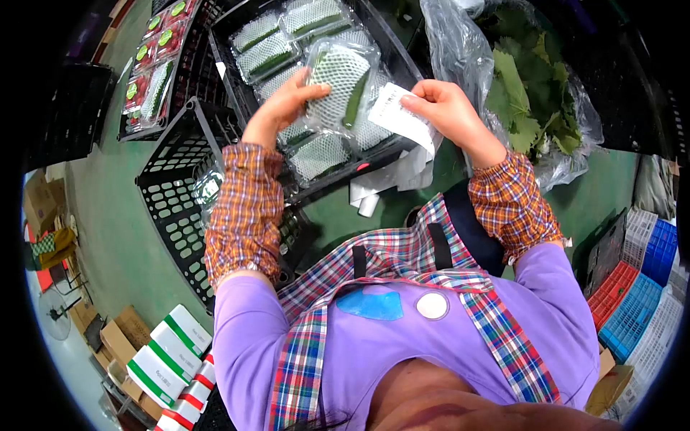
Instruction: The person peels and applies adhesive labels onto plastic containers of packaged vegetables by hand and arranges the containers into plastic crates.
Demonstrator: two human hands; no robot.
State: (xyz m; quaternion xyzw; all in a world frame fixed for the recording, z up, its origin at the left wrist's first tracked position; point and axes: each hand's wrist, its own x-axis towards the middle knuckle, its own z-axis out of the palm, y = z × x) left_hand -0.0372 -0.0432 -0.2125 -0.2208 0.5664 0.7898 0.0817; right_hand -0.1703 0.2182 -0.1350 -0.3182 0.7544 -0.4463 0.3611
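My left hand (282,106) grips the left edge of a clear plastic pack (338,82), its thumb lying over the film. Inside that pack are white foam netting and a long green vegetable that looks like a cucumber. Between the thumb and fingers of my right hand (453,115) is a white strip of labels (395,111) with small print, close to the pack's right side. More of the strip hangs in folds below that hand. Under the held pack, a black crate (305,192) contains several similar netted packs (267,54).
Large green leaves (528,86) lie in a clear plastic bag (456,43) at the right. Left are a black perforated crate (172,208) and packs of red produce (154,54). White boxes with green stripes (169,352) stand lower left; red and blue crates (632,309) stand right.
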